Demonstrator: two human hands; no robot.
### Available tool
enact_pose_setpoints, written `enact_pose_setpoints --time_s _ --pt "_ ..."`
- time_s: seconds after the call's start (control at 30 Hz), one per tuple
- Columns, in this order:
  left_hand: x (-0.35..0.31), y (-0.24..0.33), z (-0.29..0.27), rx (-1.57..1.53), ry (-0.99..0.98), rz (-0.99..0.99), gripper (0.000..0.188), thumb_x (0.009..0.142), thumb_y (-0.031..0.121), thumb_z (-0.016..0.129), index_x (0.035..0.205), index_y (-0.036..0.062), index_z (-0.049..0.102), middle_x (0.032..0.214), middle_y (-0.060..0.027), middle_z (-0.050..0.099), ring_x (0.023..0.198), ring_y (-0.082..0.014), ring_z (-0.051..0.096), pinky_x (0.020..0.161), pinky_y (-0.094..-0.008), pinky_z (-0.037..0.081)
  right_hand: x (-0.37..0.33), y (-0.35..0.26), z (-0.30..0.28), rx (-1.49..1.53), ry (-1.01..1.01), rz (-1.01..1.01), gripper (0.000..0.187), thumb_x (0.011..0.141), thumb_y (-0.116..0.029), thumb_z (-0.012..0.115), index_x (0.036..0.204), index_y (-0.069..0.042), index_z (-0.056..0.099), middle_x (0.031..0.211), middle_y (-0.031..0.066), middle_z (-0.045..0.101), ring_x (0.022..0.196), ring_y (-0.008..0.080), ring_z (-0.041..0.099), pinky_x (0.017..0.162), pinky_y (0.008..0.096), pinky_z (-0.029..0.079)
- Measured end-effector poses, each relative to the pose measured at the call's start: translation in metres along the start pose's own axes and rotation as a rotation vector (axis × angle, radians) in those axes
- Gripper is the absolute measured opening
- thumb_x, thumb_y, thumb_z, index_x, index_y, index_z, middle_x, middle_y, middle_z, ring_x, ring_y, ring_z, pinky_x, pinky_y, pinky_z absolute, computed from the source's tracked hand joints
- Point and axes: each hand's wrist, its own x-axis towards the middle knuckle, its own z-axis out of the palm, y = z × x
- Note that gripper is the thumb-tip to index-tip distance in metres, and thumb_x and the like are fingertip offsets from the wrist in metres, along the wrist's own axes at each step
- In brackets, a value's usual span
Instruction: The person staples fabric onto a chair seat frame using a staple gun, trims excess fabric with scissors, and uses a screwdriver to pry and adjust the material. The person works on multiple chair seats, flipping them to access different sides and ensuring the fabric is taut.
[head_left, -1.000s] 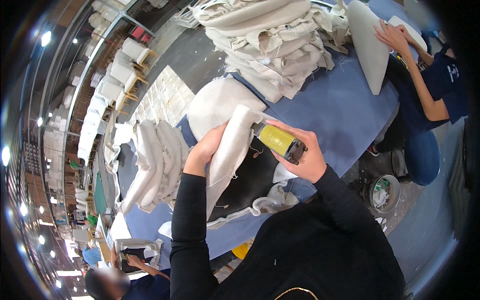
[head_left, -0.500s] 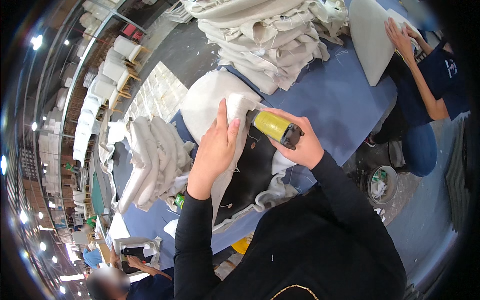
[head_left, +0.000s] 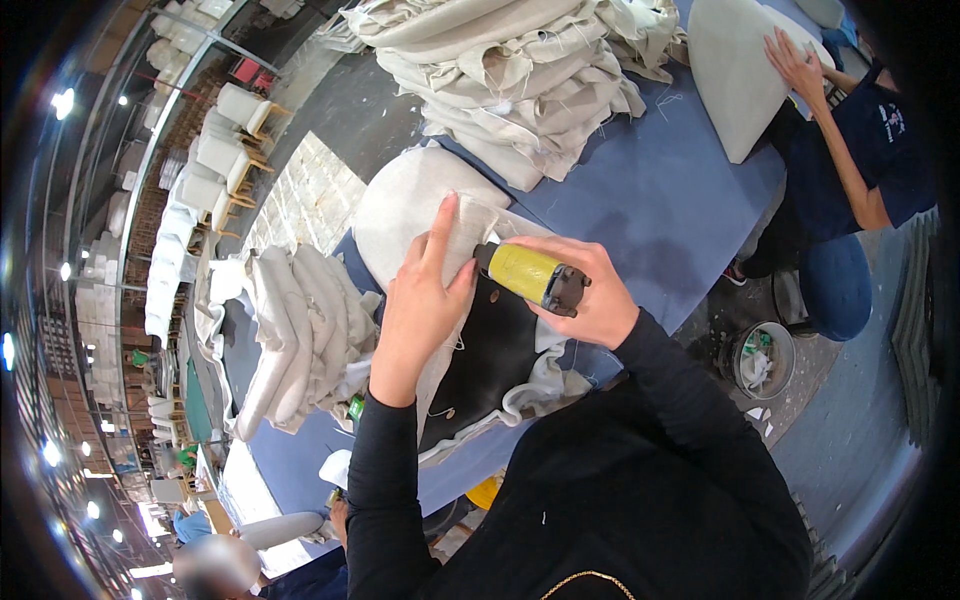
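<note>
A cushioned chair part in beige fabric (head_left: 405,200) lies on the table before me, its black underside (head_left: 485,360) facing up. My left hand (head_left: 418,305) lies on the fabric's folded edge, index finger stretched out and thumb apart. My right hand (head_left: 600,298) grips a staple gun (head_left: 525,274) with a yellow-wrapped body and dark end cap. Its nose rests at the fabric edge, close beside my left thumb. Whether it touches the fabric is hard to tell. Loose fabric (head_left: 535,390) bunches along the near edge.
A tall stack of beige covered pieces (head_left: 510,90) stands at the far side of the blue table (head_left: 650,210). Another stack (head_left: 300,330) sits at left. At right, a co-worker's hands (head_left: 795,70) rest on a panel (head_left: 735,75). A bin (head_left: 760,362) stands on the floor.
The staple gun has moved left and toward me, closer to my left thumb. The raised fabric flap now lies flatter. At lower left, a co-worker's dark-backed piece has gone from sight.
</note>
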Motion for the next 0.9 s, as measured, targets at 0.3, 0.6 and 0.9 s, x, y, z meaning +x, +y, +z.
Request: enact_pose_setpoints --time_s 0.3,0.6,0.9 --pt "0.001 0.008 -0.005 -0.006 -0.098 -0.107 0.103 0.088 0.004 0.078 0.177 0.0284 0.031 0.143 -0.0257 0.068 0.131 -0.0481 0.067 0.109 -0.0494 0.055 -0.003 -0.013 0.003 -0.07 -0.047 0.005 0.068 0.075 -0.001 0.082 0.141 -0.006 0.072 0.123 0.0224 0.08 0.11 0.0415 0.078 0.097 0.0391 0.061" --pt "0.007 -0.07 -0.028 -1.097 -0.373 -0.462 0.074 0.112 0.044 0.059 0.171 0.0024 0.042 0.153 -0.0216 0.065 0.124 -0.0242 0.07 0.11 -0.0371 0.052 -0.012 0.009 0.015 0.051 -0.023 0.085 0.065 0.079 0.0 0.083 0.143 -0.004 0.071 0.129 0.0204 0.08 0.116 0.0367 0.079 0.104 0.0386 0.059" --pt "-0.003 -0.054 0.009 -0.327 -0.135 -0.188 0.067 0.119 0.051 0.045 0.165 0.0024 0.049 0.151 -0.0337 0.063 0.128 -0.044 0.07 0.113 -0.0447 0.051 -0.007 0.017 0.012 0.046 -0.013 0.087 0.067 0.083 0.005 0.081 0.148 -0.004 0.067 0.137 0.0176 0.077 0.124 0.0328 0.077 0.109 0.0372 0.057"
